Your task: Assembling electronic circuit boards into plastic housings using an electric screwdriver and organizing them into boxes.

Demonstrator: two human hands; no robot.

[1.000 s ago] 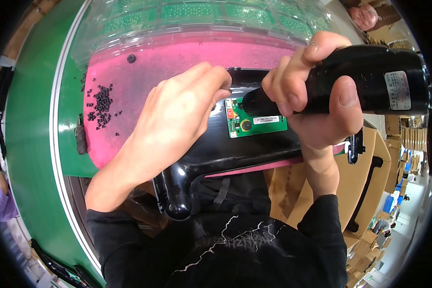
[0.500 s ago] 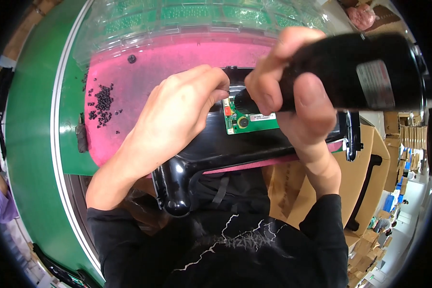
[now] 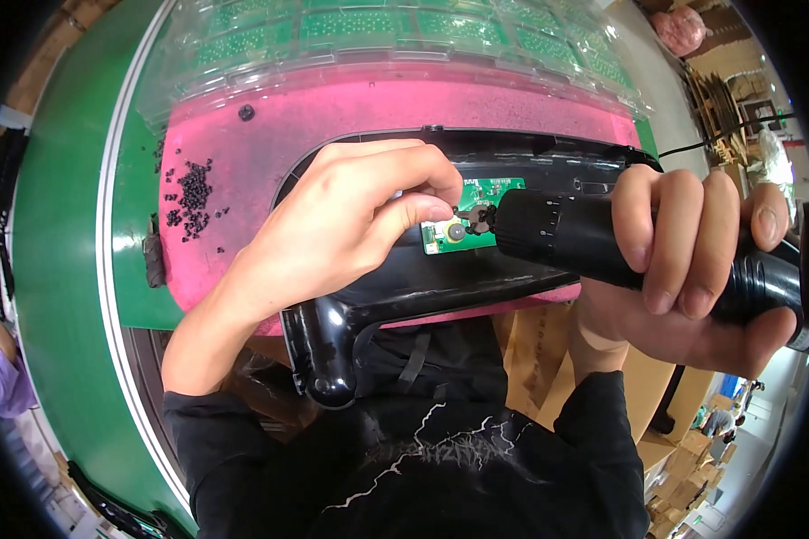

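My right hand [image 3: 692, 260] is wrapped round a black electric screwdriver [image 3: 562, 232], held tilted nearly flat with its bit pointing left. My left hand [image 3: 346, 211] pinches a small black screw [image 3: 457, 213] at the bit's tip, largely hidden by the fingertips. Just below them lies a green circuit board [image 3: 434, 241] with a round black part on it, partly covered by the left fingers and the screwdriver's nose. The board sits inside a curved black plastic housing [image 3: 404, 286], whose rounded leg [image 3: 330, 350] points toward my body.
A pink mat [image 3: 216, 269] lies under the housing on a green table [image 3: 67, 269]. Loose black screws [image 3: 193, 189] are heaped at its left. Clear plastic trays [image 3: 377, 45] with green boards stand along the back. Cardboard boxes [image 3: 539, 355] are at the lower right.
The screwdriver has swung from over the board to a flatter pose at the right, its bit now showing by my left fingers. My left hand has shifted slightly right and down.
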